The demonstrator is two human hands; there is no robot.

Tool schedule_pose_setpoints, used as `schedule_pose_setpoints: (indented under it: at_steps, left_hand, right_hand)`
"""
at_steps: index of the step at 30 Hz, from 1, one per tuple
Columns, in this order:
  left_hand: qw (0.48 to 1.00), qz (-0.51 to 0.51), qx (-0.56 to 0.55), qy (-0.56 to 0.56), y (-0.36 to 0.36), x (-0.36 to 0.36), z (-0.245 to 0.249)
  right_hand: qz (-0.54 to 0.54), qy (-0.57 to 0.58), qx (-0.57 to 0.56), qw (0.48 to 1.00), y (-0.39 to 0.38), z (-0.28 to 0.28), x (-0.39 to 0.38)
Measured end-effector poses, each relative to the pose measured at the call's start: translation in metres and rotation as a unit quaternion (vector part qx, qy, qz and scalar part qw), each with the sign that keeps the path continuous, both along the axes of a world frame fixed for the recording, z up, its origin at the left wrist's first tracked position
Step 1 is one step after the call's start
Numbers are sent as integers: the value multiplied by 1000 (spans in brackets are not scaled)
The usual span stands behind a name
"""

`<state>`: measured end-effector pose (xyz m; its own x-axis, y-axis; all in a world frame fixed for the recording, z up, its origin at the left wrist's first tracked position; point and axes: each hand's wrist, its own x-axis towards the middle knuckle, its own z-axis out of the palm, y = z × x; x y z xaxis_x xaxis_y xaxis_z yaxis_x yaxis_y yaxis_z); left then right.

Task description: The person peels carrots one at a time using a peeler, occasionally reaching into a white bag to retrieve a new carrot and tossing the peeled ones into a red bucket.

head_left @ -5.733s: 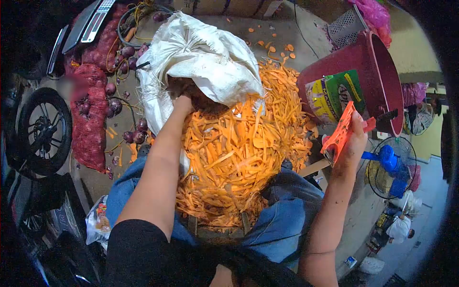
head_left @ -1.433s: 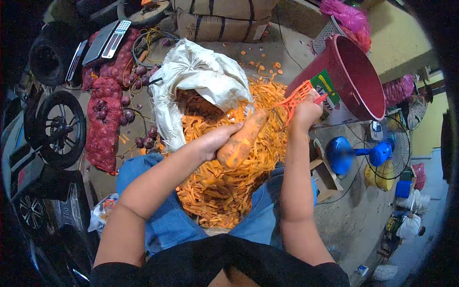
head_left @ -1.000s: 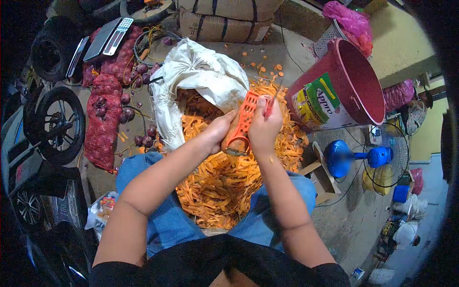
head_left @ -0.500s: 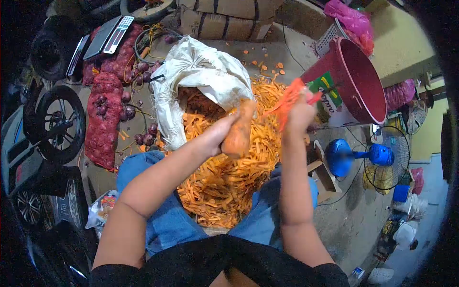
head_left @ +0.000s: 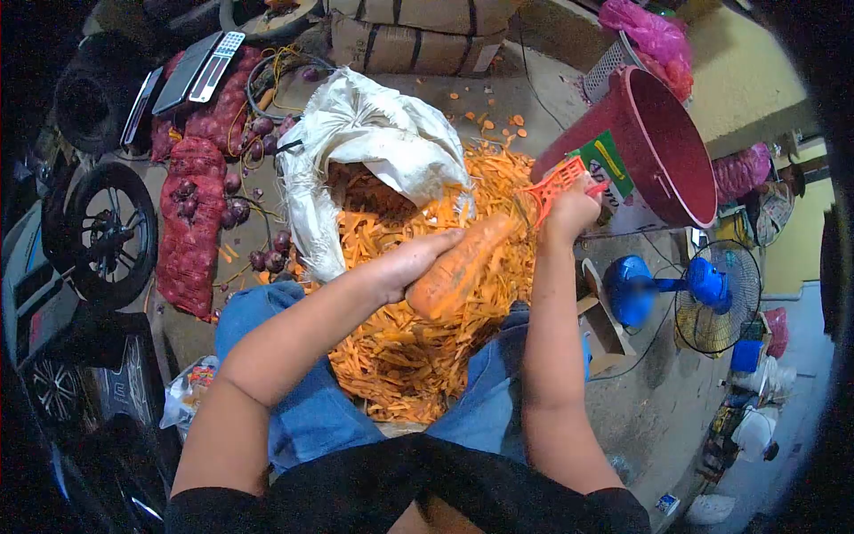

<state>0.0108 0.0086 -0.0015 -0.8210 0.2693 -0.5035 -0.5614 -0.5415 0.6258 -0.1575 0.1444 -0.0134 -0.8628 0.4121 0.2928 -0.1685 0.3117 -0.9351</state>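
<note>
My left hand (head_left: 416, 265) is closed round a thick orange carrot (head_left: 464, 267), partly peeled, its far end pointing up and to the right. In my right hand (head_left: 571, 214) is a red-orange peeler (head_left: 559, 182) with an open lattice frame, held just beyond the carrot's far tip. Blade and carrot look slightly apart. Below both hands a big heap of carrot peelings (head_left: 400, 356) lies between my knees. A white woven sack (head_left: 374, 133) opens onto the heap, with darker carrots or peelings inside its shadowed mouth.
A dark red bucket (head_left: 658, 151) leans at the right, near a blue fan (head_left: 712, 289). Net bags of red onions (head_left: 191, 227) lie at the left beside a motorbike wheel (head_left: 111, 236). A scale (head_left: 191, 76) rests on onions. Brown cartons (head_left: 414, 49) stand at the back.
The carrot has swung from nearly upright to slanting right. My right hand has shifted slightly right and down with the peeler, which was blurred before and now shows sharply.
</note>
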Motion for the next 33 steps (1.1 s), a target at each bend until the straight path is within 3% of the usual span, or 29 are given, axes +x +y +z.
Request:
schedule_pose_setpoints:
  at_steps: [1,3,5,7,9,14,16,17,19,20,23,24,25,26,27,30,31,33]
  left_hand:
    - [999,24,42,1,-2,-2,-1]
    - [997,39,67,-27,-11,-5,2]
    - [993,56,91,-53,-15,-5,6]
    - [989,69,120,-44,-18,-6,1]
    - [983,101,141,-57,-16,-8,-4]
    - [979,133,144,-58,-16,-6,-6]
    - [970,172,166,-46,-15,-6,-2]
    - [970,175,163,-50,-14,-5,1]
    - [972,183,117,-87,-13,-5,8]
    - [973,182,130,-66,-15,-8,-7]
    - [981,182,64,-24,-12,-6,-1]
    - [989,148,22,9,-12,-1,11]
    - [989,148,23,7,-10,1,11]
    - [996,84,-7,-10,-9,3,10]
    - [999,19,-37,-26,-7,5,11]
    - [1000,-5,-1,-10,-1,11,19]
    - [1000,-15,16,0,-2,12,20]
    - [1000,-9,18,3,-11,4,9]
  right_hand:
    - [36,-43,-119,991,-1,5,3]
    - [90,-68,-133,985,-3,16,17]
    - [258,-48,-211,942,-9,28,29]
    - [304,-84,-224,922,-11,40,41]
    - [345,-246,-312,850,-16,51,55]
    - [350,-217,-285,866,-43,47,87]
    - [322,-222,-66,918,-52,47,95]
    - [324,-226,-69,916,-56,40,97]
    - [328,-126,-42,935,-62,26,102]
    - [356,-54,-95,928,-66,30,108]
    - [366,-19,-17,930,-64,26,106]
    - [348,-55,14,936,-64,29,106]
    - [287,2,42,957,-63,24,95]
    - [223,59,70,970,-59,14,75]
    - [179,41,81,980,-46,5,51]
    - [42,-2,89,995,-5,-23,-2]
    - [39,0,88,995,-6,-17,1]
    - [87,-32,-27,995,-16,10,18]
